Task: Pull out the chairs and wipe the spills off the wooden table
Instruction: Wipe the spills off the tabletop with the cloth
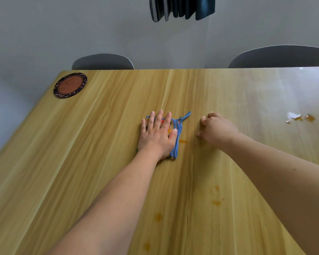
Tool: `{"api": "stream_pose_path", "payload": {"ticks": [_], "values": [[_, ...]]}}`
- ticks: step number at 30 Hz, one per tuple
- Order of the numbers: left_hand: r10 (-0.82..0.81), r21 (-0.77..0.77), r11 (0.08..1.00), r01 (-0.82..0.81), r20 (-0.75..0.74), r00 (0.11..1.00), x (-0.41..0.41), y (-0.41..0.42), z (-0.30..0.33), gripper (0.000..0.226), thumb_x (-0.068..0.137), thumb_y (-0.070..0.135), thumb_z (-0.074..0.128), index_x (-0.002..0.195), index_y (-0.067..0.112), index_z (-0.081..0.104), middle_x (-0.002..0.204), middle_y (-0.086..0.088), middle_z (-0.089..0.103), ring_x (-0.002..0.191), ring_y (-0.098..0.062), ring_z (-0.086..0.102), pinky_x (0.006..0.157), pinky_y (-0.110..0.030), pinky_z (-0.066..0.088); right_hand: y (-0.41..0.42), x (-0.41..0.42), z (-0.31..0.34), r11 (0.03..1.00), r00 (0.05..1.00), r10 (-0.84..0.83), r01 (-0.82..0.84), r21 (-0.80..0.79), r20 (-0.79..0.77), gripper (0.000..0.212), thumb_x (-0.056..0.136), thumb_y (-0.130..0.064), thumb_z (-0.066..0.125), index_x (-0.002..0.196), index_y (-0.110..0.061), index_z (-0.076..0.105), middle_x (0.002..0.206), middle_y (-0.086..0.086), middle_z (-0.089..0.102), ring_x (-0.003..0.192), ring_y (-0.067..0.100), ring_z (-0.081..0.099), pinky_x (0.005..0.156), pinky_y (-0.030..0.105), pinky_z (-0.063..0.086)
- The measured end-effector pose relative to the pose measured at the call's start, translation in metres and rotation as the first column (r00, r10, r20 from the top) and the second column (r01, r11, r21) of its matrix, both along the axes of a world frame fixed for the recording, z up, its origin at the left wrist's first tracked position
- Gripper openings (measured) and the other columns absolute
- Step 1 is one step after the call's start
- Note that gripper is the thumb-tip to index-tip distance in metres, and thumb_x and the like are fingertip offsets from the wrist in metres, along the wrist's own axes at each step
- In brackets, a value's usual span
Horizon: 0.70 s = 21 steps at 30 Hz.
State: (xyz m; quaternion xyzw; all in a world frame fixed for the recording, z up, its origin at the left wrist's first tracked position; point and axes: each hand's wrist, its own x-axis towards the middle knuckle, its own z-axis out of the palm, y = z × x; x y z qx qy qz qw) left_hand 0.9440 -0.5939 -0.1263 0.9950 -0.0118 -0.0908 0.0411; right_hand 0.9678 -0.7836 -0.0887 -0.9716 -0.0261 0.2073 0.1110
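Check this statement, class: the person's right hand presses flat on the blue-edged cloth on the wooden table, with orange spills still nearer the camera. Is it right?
One thing is wrong: it is the left hand that presses flat on the blue-edged cloth. The right hand rests on the bare wooden table beside it, fingers curled. The head view shows this, and the orange spills nearer the camera.

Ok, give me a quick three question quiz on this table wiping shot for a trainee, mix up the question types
1. True or false: the left hand presses flat on the folded cloth.
2. Which lies at the table's far left corner? A) cup B) round coaster C) plate
3. Fill in: the biggest orange spill lies to the ___ of the right hand.

Key: 1 true; 2 B; 3 right
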Motion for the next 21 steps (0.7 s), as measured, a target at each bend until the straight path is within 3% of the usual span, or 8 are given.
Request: {"api": "stream_pose_path", "payload": {"ticks": [14, 18, 21], "values": [[0.016, 0.025, 1.000, -0.016, 0.001, 1.000, 0.000, -0.001, -0.002, 0.063, 0.101, 0.054, 0.013, 0.156, 0.034, -0.009, 0.165, 0.006, -0.015, 0.149, -0.017, -0.021, 0.120, -0.046, -0.015, 0.000, 0.001, -0.003, 1.000, 1.000, 0.006, -0.006, -0.019, 0.012, 0.061, 0.095, -0.045, 0.053, 0.147, -0.019, 0.035, 0.148, 0.005, 0.028, 0.140, 0.030, 0.032, 0.100, 0.042, 0.044], [0.015, 0.035, 0.999, -0.015, 0.005, 1.000, -0.002, 0.000, -0.002, 0.062, 0.101, 0.053, 0.012, 0.156, 0.034, -0.009, 0.165, 0.005, -0.015, 0.150, -0.017, -0.021, 0.120, -0.045, -0.015, -0.003, -0.002, -0.003, 0.998, 0.999, 0.023, -0.021, -0.054, 0.047, 0.061, 0.094, -0.050, 0.050, 0.147, -0.022, 0.034, 0.150, 0.003, 0.027, 0.139, 0.026, 0.035, 0.092, 0.039, 0.046], [0.015, 0.024, 1.000, -0.016, 0.017, 1.000, -0.008, 0.001, -0.003, 0.062, 0.101, 0.054, 0.012, 0.156, 0.034, -0.008, 0.165, 0.005, -0.014, 0.150, -0.017, -0.020, 0.120, -0.045, -0.015, -0.004, -0.007, -0.007, 0.998, 0.998, 0.032, -0.030, -0.048, 0.055, 0.063, 0.097, -0.050, 0.045, 0.151, -0.023, 0.026, 0.156, 0.001, 0.019, 0.143, 0.025, 0.027, 0.097, 0.041, 0.043]]}}
